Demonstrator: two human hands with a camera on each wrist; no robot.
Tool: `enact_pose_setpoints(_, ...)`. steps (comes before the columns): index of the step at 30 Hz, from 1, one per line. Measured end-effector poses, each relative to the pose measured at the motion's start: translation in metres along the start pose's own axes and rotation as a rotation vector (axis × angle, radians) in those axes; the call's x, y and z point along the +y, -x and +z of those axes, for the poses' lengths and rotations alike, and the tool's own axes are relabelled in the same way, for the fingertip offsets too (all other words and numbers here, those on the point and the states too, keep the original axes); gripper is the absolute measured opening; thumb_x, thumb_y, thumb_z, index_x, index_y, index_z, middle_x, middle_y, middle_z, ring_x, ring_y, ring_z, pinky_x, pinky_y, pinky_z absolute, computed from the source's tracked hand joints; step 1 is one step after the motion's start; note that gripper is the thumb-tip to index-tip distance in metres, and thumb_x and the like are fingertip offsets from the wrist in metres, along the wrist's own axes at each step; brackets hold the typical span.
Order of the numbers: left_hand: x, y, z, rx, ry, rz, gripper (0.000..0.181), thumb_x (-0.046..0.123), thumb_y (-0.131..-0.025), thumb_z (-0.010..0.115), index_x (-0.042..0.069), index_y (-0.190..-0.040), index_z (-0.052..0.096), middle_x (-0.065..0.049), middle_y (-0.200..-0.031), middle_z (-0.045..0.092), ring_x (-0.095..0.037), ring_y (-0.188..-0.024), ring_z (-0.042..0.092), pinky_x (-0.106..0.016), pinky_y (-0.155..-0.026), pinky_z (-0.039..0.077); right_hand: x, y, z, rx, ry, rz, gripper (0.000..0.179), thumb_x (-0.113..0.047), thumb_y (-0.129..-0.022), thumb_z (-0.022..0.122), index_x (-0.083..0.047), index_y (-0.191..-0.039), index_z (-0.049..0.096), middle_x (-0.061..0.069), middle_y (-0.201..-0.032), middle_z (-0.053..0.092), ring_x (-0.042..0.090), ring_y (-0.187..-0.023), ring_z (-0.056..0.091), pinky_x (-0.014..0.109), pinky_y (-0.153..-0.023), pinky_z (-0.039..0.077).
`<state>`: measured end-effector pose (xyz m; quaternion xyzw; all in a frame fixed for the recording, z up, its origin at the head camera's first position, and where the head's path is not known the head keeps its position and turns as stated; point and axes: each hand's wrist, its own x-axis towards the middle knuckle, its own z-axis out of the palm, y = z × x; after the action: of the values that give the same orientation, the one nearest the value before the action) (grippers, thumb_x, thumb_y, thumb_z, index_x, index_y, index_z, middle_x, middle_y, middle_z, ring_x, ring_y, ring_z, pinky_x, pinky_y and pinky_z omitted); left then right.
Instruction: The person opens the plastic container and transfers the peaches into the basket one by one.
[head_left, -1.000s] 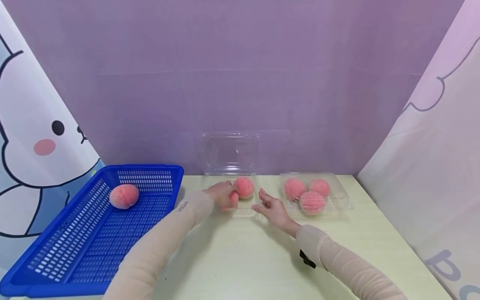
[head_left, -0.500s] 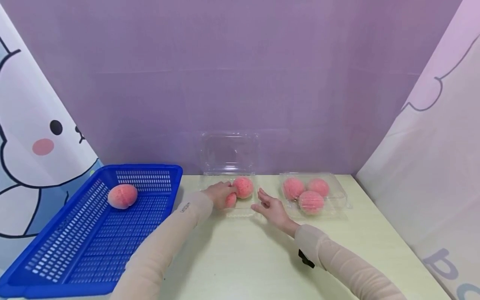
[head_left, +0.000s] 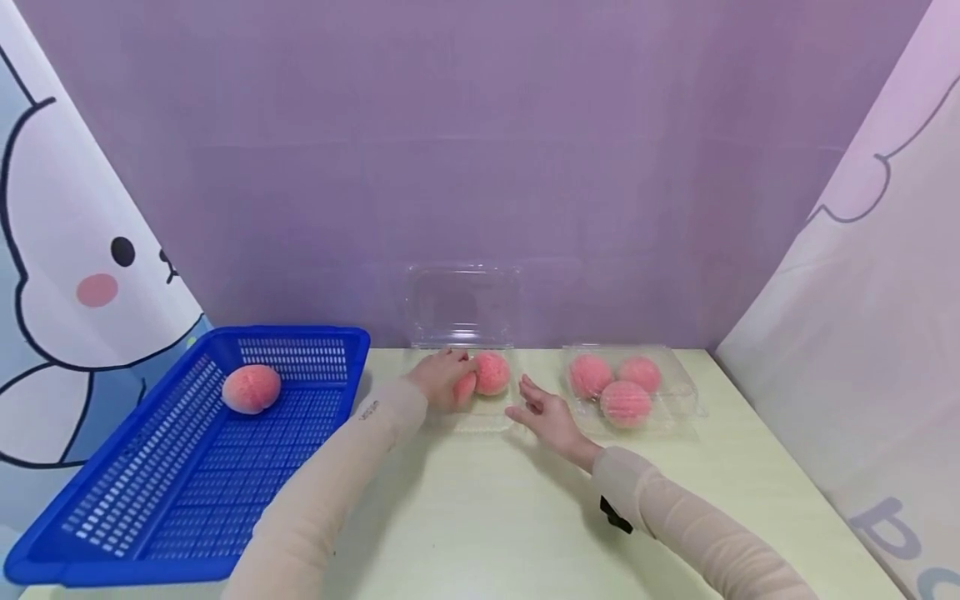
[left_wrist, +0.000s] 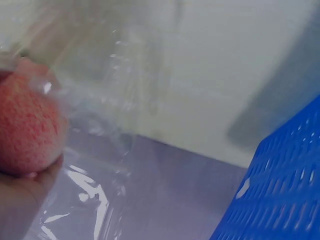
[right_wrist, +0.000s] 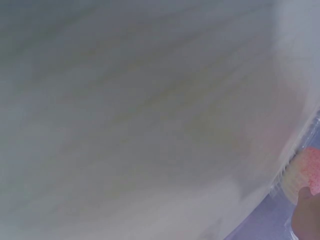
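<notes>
My left hand [head_left: 442, 377] grips a pink peach [head_left: 463, 390] inside a clear plastic clamshell box [head_left: 480, 423] with its lid [head_left: 462, 304] raised at the back. In the left wrist view, the fingers curl under that peach [left_wrist: 30, 120], whose surface is rough and red-pink. Another peach [head_left: 492, 374] sits right beside it in the same box. My right hand [head_left: 551, 425] is held near the box's right side, fingers loosely bent and nothing in them. The right wrist view shows only part of the hand [right_wrist: 307, 217] at the lower right, near a peach [right_wrist: 311, 170].
To the right, a closed clamshell box [head_left: 678, 392] contains three peaches [head_left: 626, 404]. A blue perforated basket [head_left: 360, 367] stands at the left with one peach [head_left: 252, 388] in it. A purple cloth wall [head_left: 480, 167] rises behind the pale table [head_left: 465, 517].
My left hand has shifted slightly toward the back of the box with the gripped peach. My right hand has stayed in almost the same place. The view has swayed a little.
</notes>
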<state>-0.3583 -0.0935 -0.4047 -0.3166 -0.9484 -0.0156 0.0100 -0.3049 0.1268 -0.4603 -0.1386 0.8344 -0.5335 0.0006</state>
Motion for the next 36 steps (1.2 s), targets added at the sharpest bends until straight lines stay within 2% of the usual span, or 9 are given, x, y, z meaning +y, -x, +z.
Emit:
enact_pose_setpoints(3,0.001,0.001,-0.008,0.045,-0.026,0.002,0.058,0.018,-0.072,0.072,0.018,-0.126,0.051,-0.011,-0.121,0.049,-0.030,-0.112,0.046,-0.043,-0.092,0.044,-0.001,-0.001,-0.001,0.001,-0.005,-0.005,0.064,-0.021,-0.085,0.064,0.005,-0.136,0.036,0.015,-0.149,0.025,0.027,-0.132,0.034,0.036,-0.103,0.035)
enact_pose_setpoints(6,0.004,0.005,-0.016,0.057,-0.031,-0.013,0.064,0.015,-0.066,0.078,0.018,-0.125,0.053,-0.010,-0.120,0.049,-0.029,-0.113,0.045,-0.043,-0.091,0.045,-0.002,0.000,-0.001,-0.004,0.002,0.001,0.064,-0.021,-0.085,0.064,0.005,-0.136,0.036,0.014,-0.149,0.025,0.027,-0.132,0.034,0.035,-0.103,0.035)
enact_pose_setpoints(13,0.011,0.013,-0.026,0.090,-0.063,0.005,0.063,0.013,-0.067,0.079,0.019,-0.123,0.053,-0.008,-0.120,0.049,-0.029,-0.115,0.043,-0.048,-0.096,0.042,-0.001,0.000,-0.003,-0.004,0.006,0.001,0.064,-0.023,-0.085,0.064,0.005,-0.136,0.036,0.012,-0.149,0.026,0.027,-0.132,0.034,0.036,-0.104,0.035)
enact_pose_setpoints(19,0.016,0.026,-0.039,0.105,-0.103,0.028,0.061,0.013,-0.069,0.078,0.020,-0.124,0.051,-0.008,-0.124,0.047,-0.030,-0.116,0.042,-0.049,-0.096,0.042,-0.001,0.001,-0.003,-0.007,-0.008,0.007,0.064,-0.022,-0.085,0.064,0.005,-0.136,0.036,0.013,-0.149,0.026,0.027,-0.132,0.034,0.037,-0.104,0.035)
enact_pose_setpoints(24,0.017,0.041,-0.049,0.178,-0.078,0.049,0.058,0.012,-0.069,0.077,0.021,-0.122,0.053,-0.006,-0.124,0.047,-0.028,-0.117,0.041,-0.047,-0.097,0.042,-0.001,0.001,-0.001,-0.015,-0.013,0.004,0.064,-0.022,-0.085,0.064,0.005,-0.136,0.036,0.014,-0.149,0.025,0.027,-0.131,0.034,0.037,-0.104,0.034)
enact_pose_setpoints(29,0.020,0.054,-0.067,0.273,-0.063,0.098,0.056,0.011,-0.068,0.077,0.019,-0.119,0.054,-0.008,-0.125,0.048,-0.031,-0.117,0.042,-0.048,-0.096,0.043,-0.007,0.003,-0.003,-0.030,-0.023,0.011,0.063,-0.022,-0.086,0.063,0.006,-0.136,0.035,0.014,-0.149,0.023,0.028,-0.132,0.032,0.037,-0.104,0.033)
enact_pose_setpoints(31,0.022,0.057,-0.073,0.300,-0.067,0.105,0.055,0.011,-0.069,0.077,0.019,-0.118,0.054,-0.009,-0.125,0.048,-0.031,-0.118,0.043,-0.048,-0.096,0.043,-0.018,0.006,-0.005,-0.039,-0.016,0.018,0.061,-0.019,-0.087,0.062,0.007,-0.135,0.034,0.016,-0.149,0.023,0.030,-0.132,0.032,0.037,-0.104,0.032)
enact_pose_setpoints(36,0.015,0.068,-0.079,0.347,-0.115,0.124,0.056,0.012,-0.069,0.077,0.020,-0.119,0.053,-0.009,-0.128,0.047,-0.031,-0.120,0.041,-0.048,-0.099,0.041,-0.011,0.004,-0.004,-0.021,0.012,0.016,0.062,-0.021,-0.086,0.063,0.005,-0.136,0.036,0.013,-0.149,0.025,0.029,-0.130,0.036,0.037,-0.103,0.035)
